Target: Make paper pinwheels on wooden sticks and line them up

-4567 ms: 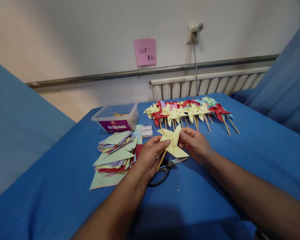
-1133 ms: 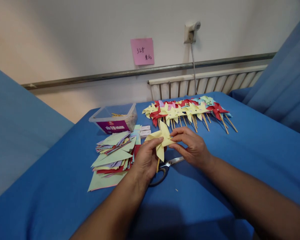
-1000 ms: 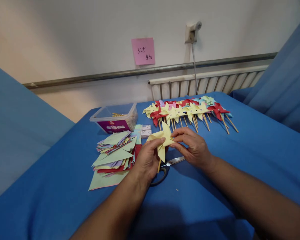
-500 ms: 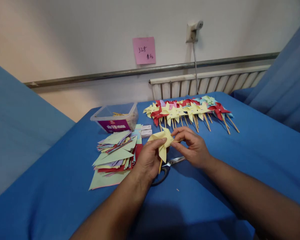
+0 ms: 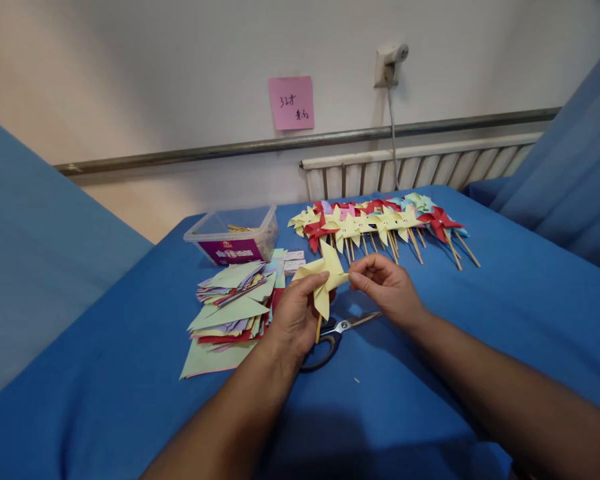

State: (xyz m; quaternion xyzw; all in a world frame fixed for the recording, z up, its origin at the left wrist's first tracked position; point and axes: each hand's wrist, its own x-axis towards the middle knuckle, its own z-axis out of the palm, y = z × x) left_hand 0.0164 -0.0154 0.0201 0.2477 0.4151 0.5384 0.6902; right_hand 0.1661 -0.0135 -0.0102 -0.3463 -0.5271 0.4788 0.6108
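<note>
A pale yellow paper pinwheel [image 5: 330, 270] on a wooden stick is held up over the blue cloth. My left hand [image 5: 300, 317] is closed around it, the thumb pressing near its centre; the stick's lower end shows below the fingers. My right hand [image 5: 387, 287] pinches the tip of the pinwheel's right blade between thumb and fingers. Beneath the hands lie scissors [image 5: 344, 325] with dark handles, their blades pointing right and the handles partly behind my left hand.
Stacks of coloured paper [image 5: 235, 307] lie at the left. Behind them stands a clear plastic box [image 5: 230, 237] holding sticks, near small white boxes [image 5: 294, 260]. Rows of finished pinwheels [image 5: 375, 223] lie at the back. Blue curtains [image 5: 570, 160] hang at the sides.
The pinwheel has turned slightly in my left hand, its top blade now upright. My right hand has shifted a little to the right, onto the blade's tip.
</note>
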